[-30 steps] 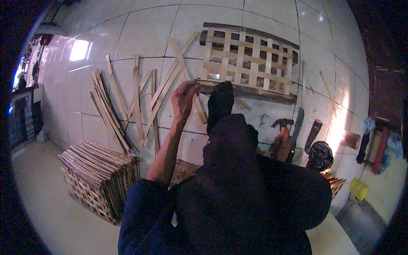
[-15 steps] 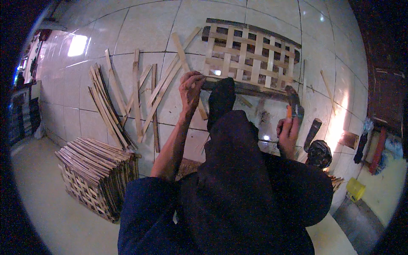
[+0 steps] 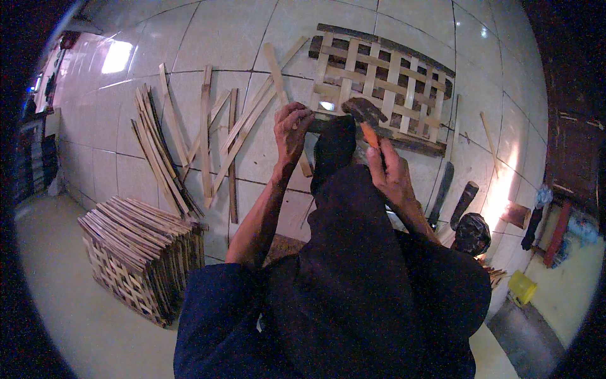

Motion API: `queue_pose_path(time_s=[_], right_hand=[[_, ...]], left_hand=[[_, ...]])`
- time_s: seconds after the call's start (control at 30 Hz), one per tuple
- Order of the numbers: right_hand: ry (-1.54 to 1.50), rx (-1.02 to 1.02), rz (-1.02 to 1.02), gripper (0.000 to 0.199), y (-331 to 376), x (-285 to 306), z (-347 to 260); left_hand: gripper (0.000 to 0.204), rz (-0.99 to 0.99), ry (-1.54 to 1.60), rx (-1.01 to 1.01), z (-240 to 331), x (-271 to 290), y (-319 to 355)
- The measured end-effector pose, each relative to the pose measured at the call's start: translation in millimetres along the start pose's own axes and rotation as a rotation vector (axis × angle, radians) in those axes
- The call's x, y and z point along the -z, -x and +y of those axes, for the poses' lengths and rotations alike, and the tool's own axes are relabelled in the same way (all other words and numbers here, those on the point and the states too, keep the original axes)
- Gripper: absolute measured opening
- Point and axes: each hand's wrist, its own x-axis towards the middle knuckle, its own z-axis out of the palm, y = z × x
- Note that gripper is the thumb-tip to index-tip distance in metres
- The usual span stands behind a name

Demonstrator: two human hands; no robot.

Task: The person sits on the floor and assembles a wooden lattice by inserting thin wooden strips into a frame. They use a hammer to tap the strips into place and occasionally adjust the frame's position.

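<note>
A woven lattice panel of pale flat strips [image 3: 392,88] lies on the tiled floor, with dark wooden bars along its far and near edges. At its near left corner, my left hand [image 3: 292,131] is closed in a pinch; what its fingertips hold is too small to make out. My right hand [image 3: 392,169] grips a hammer [image 3: 370,136] by its orange handle. The dark hammer head is over the panel's near edge, to the right of the left hand. Between my hands, my dark-covered foot [image 3: 334,144] is against that near bar and hides part of it.
Loose wooden strips [image 3: 206,132] lie scattered on the left, beside a bundle of thin strips [image 3: 161,148]. A stack of finished lattice panels [image 3: 145,259] stands near left. On the right are a dark blade-like tool [image 3: 442,192], a short dark rod [image 3: 465,203], a black bag [image 3: 473,234] and a yellow container [image 3: 522,288].
My right hand has swung the hammer left along the near edge, from the panel's right corner toward my left hand. The left hand keeps its pinch at the corner. The blade-like tool has come into sight.
</note>
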Motion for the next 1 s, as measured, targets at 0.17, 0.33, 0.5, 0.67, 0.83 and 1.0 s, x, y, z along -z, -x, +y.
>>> queue_pose_path(time_s=[0.17,0.33,0.5,0.67,0.83,1.0], right_hand=[[0.013,0.185,-0.008,0.025,-6.7,-13.7,-4.7],[0.233,0.146,-0.033,0.033,-27.9,-39.7,39.6],[0.173,0.215,-0.037,0.033,-39.3,-45.6,9.4],[0.257,0.172,-0.067,0.032,-49.7,-53.3,25.4],[0.166,0.176,-0.042,0.035,-40.3,-48.5,14.6],[0.238,0.136,-0.064,0.036,-48.1,-60.4,39.4]], left_hand=[[0.012,-0.011,-0.076,-0.018,-0.4,5.4,1.0],[0.015,-0.065,-0.135,-0.117,3.7,0.7,-9.1],[0.011,-0.061,-0.013,-0.018,-1.9,5.0,-5.2],[0.011,-0.051,-0.035,-0.022,-2.4,1.3,-6.0],[0.010,-0.042,0.150,0.053,0.1,0.8,-3.4],[0.010,-0.046,0.048,-0.032,6.3,2.4,-7.8]])
